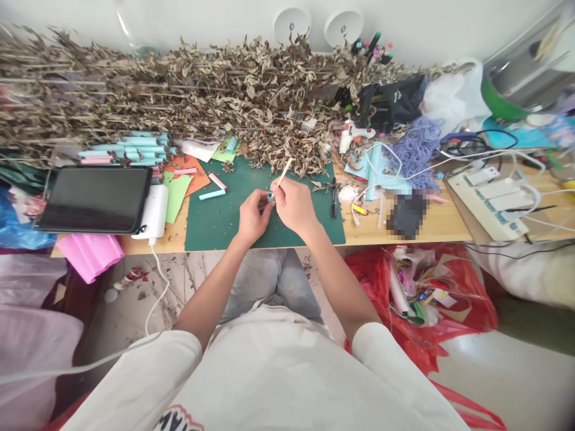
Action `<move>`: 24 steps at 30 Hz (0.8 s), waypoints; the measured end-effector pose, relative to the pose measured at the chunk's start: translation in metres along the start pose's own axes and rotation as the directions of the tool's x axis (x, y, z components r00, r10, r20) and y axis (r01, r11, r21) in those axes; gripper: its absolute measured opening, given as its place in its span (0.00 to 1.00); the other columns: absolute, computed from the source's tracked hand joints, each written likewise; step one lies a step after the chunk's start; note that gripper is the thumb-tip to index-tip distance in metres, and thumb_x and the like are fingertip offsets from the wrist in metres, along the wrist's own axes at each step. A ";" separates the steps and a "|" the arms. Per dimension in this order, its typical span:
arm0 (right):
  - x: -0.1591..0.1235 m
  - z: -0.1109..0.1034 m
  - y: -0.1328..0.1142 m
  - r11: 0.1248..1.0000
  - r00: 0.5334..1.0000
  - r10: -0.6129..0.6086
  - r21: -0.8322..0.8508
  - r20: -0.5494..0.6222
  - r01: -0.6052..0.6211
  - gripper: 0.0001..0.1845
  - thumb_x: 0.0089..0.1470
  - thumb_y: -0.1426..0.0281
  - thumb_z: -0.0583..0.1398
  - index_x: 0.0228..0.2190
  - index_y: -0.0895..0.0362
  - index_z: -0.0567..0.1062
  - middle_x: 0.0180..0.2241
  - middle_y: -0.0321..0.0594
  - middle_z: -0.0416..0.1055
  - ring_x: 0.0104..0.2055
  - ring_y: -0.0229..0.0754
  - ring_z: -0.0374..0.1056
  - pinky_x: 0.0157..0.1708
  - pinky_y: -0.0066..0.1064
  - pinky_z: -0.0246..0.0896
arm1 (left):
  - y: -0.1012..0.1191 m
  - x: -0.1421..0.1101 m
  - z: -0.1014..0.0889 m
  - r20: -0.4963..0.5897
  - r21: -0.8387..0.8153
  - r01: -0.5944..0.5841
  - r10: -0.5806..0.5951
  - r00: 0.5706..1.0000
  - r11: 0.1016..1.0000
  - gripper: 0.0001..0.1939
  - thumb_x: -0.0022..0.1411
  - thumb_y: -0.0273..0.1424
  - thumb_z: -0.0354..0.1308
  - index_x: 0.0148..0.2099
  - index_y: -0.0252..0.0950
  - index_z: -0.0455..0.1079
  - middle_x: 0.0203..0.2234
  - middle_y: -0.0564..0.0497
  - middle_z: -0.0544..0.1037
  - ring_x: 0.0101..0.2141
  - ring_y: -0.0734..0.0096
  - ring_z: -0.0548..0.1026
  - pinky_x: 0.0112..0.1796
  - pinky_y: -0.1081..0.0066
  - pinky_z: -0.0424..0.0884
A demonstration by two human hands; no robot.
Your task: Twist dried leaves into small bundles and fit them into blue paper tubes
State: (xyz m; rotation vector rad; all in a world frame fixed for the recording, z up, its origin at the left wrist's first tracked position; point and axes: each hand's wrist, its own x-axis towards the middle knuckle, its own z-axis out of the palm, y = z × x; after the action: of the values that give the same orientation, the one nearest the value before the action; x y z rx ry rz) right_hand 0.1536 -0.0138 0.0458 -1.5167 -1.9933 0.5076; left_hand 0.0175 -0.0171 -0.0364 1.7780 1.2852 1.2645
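Both hands meet over a dark green cutting mat on a wooden desk. My right hand is closed around a thin pale wooden stick that points up and away. My left hand pinches a small light-blue paper roll at the stick's lower end. Loose pink and blue paper rolls lie on the mat's left part. A stack of light-blue rolls rests further left.
A long heap of dried leafy branches runs along the back. A black tablet and white power bank sit left. A glue gun, purple cord, power strip and cables crowd the right. A red bag of scraps sits below.
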 end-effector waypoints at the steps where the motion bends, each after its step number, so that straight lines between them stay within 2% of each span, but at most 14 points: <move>1: 0.000 -0.001 -0.001 1.000 1.000 0.011 -0.008 0.005 -0.011 0.16 0.67 0.67 0.48 0.37 0.57 0.74 0.34 0.43 0.76 0.36 0.43 0.70 0.39 0.32 0.58 | 0.000 0.000 0.000 0.002 0.002 0.000 0.000 1.000 1.000 0.05 0.62 0.27 0.57 0.42 0.38 0.68 0.35 0.51 0.75 0.36 0.71 0.75 0.38 0.71 0.77; 9: 0.002 0.002 -0.001 0.999 0.999 0.033 -0.030 0.002 -0.033 0.16 0.67 0.67 0.47 0.38 0.56 0.73 0.36 0.43 0.76 0.38 0.44 0.70 0.39 0.33 0.58 | 0.003 0.000 -0.001 0.011 0.014 0.014 -0.014 1.000 1.000 0.06 0.62 0.26 0.57 0.42 0.38 0.68 0.34 0.51 0.75 0.36 0.71 0.75 0.37 0.71 0.77; 13: 0.001 0.004 0.003 0.999 1.000 0.013 0.032 -0.027 -0.012 0.16 0.67 0.67 0.48 0.38 0.55 0.74 0.36 0.42 0.76 0.38 0.42 0.70 0.41 0.31 0.59 | 0.004 0.001 -0.001 0.005 0.008 0.031 -0.031 0.999 0.999 0.05 0.62 0.27 0.57 0.42 0.38 0.68 0.34 0.51 0.75 0.35 0.72 0.75 0.37 0.72 0.77; 17: -0.004 -0.003 0.003 0.996 1.000 -0.007 0.086 -0.003 0.007 0.16 0.67 0.66 0.49 0.36 0.55 0.75 0.35 0.41 0.76 0.36 0.41 0.70 0.40 0.31 0.60 | 0.005 0.001 -0.002 0.003 0.014 0.023 -0.023 1.000 1.000 0.05 0.62 0.27 0.57 0.42 0.38 0.68 0.34 0.51 0.75 0.35 0.72 0.75 0.37 0.72 0.77; 19: -0.008 -0.011 0.002 0.990 0.997 0.008 0.139 -0.072 0.002 0.17 0.67 0.64 0.49 0.37 0.55 0.75 0.33 0.40 0.76 0.34 0.40 0.70 0.39 0.31 0.62 | 0.005 0.001 -0.002 0.006 0.020 0.026 -0.026 1.000 0.999 0.06 0.63 0.28 0.58 0.43 0.38 0.68 0.34 0.51 0.75 0.36 0.71 0.76 0.38 0.72 0.78; 21: -0.013 -0.020 0.003 0.976 0.979 0.061 0.218 -0.197 -0.017 0.19 0.68 0.60 0.49 0.38 0.55 0.75 0.31 0.39 0.75 0.33 0.39 0.70 0.38 0.31 0.63 | 0.006 0.001 -0.002 0.005 0.030 0.039 -0.039 0.999 0.999 0.06 0.63 0.28 0.59 0.43 0.38 0.69 0.35 0.50 0.76 0.36 0.71 0.76 0.38 0.72 0.78; 24: -0.023 -0.030 0.014 0.936 0.910 0.170 0.350 -0.378 -0.029 0.21 0.68 0.56 0.48 0.41 0.54 0.75 0.30 0.38 0.73 0.31 0.38 0.71 0.36 0.32 0.66 | 0.006 0.000 -0.001 0.002 0.038 0.047 -0.047 0.999 0.998 0.06 0.64 0.29 0.59 0.44 0.38 0.69 0.35 0.50 0.77 0.37 0.71 0.77 0.38 0.72 0.78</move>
State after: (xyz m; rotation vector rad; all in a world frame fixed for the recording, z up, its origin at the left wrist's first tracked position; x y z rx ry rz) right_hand 0.1876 -0.0335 0.0550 -1.3793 -1.4330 0.5011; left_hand 0.0186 -0.0194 -0.0307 1.7648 1.3501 1.2191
